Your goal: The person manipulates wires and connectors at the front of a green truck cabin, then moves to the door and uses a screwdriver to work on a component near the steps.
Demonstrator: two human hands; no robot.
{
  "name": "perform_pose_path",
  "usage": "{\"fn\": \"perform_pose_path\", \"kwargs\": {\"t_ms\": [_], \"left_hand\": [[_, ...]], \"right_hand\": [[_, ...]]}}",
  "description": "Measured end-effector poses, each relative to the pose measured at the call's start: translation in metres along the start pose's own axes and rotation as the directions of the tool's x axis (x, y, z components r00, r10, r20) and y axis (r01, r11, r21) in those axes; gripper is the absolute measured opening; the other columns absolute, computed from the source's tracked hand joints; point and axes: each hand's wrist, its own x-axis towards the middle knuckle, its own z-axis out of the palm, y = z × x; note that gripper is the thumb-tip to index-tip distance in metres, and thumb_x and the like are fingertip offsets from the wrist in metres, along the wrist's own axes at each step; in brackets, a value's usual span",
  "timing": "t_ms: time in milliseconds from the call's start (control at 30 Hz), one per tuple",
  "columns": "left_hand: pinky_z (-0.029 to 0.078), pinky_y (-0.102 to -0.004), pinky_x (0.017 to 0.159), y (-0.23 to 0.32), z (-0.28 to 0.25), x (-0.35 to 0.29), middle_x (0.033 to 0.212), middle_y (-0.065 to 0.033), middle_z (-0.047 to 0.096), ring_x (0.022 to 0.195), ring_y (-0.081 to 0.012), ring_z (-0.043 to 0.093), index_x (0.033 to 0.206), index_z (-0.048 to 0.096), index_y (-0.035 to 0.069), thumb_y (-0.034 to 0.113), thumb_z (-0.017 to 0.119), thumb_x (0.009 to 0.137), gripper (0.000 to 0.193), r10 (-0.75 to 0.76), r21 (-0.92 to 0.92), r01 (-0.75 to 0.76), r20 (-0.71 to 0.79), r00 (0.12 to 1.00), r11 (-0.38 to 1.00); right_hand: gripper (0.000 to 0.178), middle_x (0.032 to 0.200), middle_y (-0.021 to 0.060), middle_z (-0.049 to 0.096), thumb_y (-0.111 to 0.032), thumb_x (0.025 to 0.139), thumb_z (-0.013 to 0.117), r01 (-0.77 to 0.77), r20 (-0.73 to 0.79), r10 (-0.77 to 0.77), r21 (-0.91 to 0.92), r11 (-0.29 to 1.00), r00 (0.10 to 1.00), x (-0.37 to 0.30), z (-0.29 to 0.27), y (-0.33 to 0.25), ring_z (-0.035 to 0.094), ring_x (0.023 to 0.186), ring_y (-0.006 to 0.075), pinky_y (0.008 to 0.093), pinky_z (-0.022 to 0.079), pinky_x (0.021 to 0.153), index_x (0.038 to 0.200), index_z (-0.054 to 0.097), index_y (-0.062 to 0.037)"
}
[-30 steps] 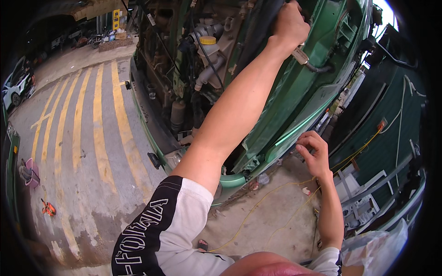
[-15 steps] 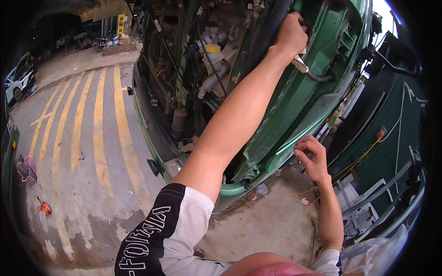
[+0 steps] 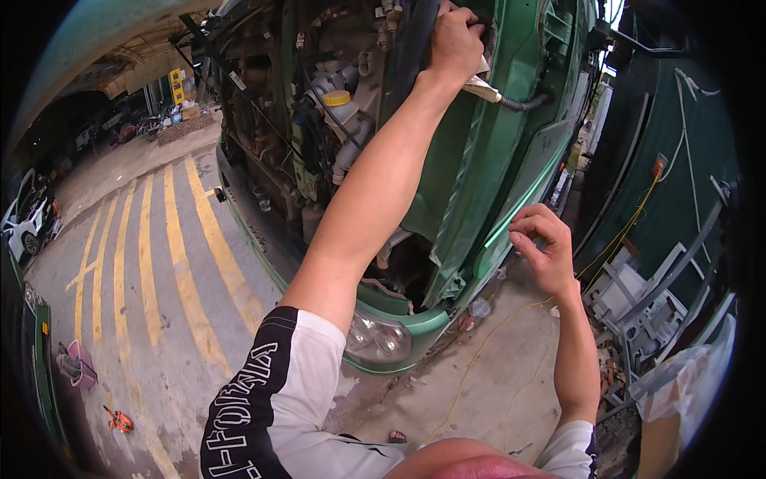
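My left hand (image 3: 456, 49) reaches up into the front of a green vehicle (image 3: 383, 307), beside a thick black hose (image 3: 416, 49). Its fingers are curled, with the tips partly hidden, so what they grip cannot be made out. Just below it, a pale wrapped sleeve (image 3: 483, 89) joins a black corrugated conduit (image 3: 523, 104) that runs into the green panel (image 3: 487, 152). My right hand (image 3: 546, 249) is raised beside the vehicle's outer edge, thumb and fingers bent together. Anything between those fingertips is too small to tell.
Exposed engine parts surround a tank with a yellow cap (image 3: 337, 98). A headlight (image 3: 379, 339) sits at the near corner. Metal frames (image 3: 650, 299) and plastic sheeting (image 3: 694, 375) stand at right. A yellow cable (image 3: 471, 363) crosses the floor. A pink basket (image 3: 80, 363) is at left.
The view has shifted, so the vehicle appears further left and its headlight shows more. My left hand keeps its place by the hose. My right hand stays raised with its fingers bent.
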Motion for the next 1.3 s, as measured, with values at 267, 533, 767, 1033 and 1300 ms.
{"fn": "perform_pose_path", "kwargs": {"t_ms": [267,533,767,1033,1300], "left_hand": [[0.05,-0.0485,0.078,0.012,-0.01,0.01,0.097,-0.025,0.061,0.091,-0.0441,0.061,0.089,0.062,-0.005,-0.007,0.057,0.078,0.012,0.127,0.112,-0.143,0.135,0.983,0.983],[0.049,-0.0502,0.076,0.017,-0.015,0.013,0.091,-0.0247,0.06,0.088,-0.0444,0.061,0.087,0.063,-0.003,-0.005,0.057,0.08,0.01,0.093,0.207,-0.143,0.235,0.968,0.968],[0.047,-0.0495,0.077,0.018,-0.012,0.001,0.096,-0.0239,0.057,0.089,-0.0436,0.06,0.089,0.065,-0.003,0.004,0.061,0.088,0.008,0.192,0.133,-0.208,0.125,0.973,0.969],[0.048,-0.047,0.076,0.005,-0.005,0.0,0.094,-0.0215,0.059,0.088,-0.0402,0.061,0.092,0.07,-0.002,0.005,0.064,0.086,0.011,0.177,0.173,-0.184,0.053,0.983,0.968],[0.053,-0.037,0.075,0.026,0.007,-0.016,0.087,-0.0131,0.069,0.082,-0.0268,0.069,0.096,0.073,-0.001,0.011,0.077,0.08,0.021,-0.238,-0.034,0.236,-0.203,0.95,0.971]], "right_hand": [[0.007,0.093,0.0072,0.064,-0.001,0.083,0.071,0.012,-0.029,-0.013,-0.022,1.0,0.999,0.0,-0.01,0.013,0.059,0.073,0.0125,0.0261,0.048,0.066,0.089,0.068,0.001],[0.006,0.093,0.0077,0.065,-0.001,0.084,0.071,0.05,0.009,-0.051,0.036,0.998,0.999,0.017,0.008,0.029,0.059,0.074,0.0132,0.0264,0.048,0.067,0.088,0.068,0.0021],[0.007,0.093,0.0079,0.065,-0.002,0.084,0.072,0.048,0.003,-0.048,0.038,0.998,0.999,0.02,0.004,0.035,0.06,0.074,0.0136,0.0267,0.049,0.067,0.088,0.068,0.0022],[0.007,0.091,0.0079,0.065,-0.002,0.084,0.071,0.054,-0.023,-0.053,0.029,0.998,0.998,0.004,-0.008,0.03,0.061,0.074,0.0135,0.0266,0.049,0.067,0.089,0.068,0.0015],[0.008,0.088,0.008,0.064,-0.002,0.084,0.071,0.007,-0.059,-0.001,0.099,0.995,0.998,-0.004,-0.013,0.041,0.06,0.073,0.0137,0.0269,0.049,0.066,0.09,0.068,0.0014]]}}
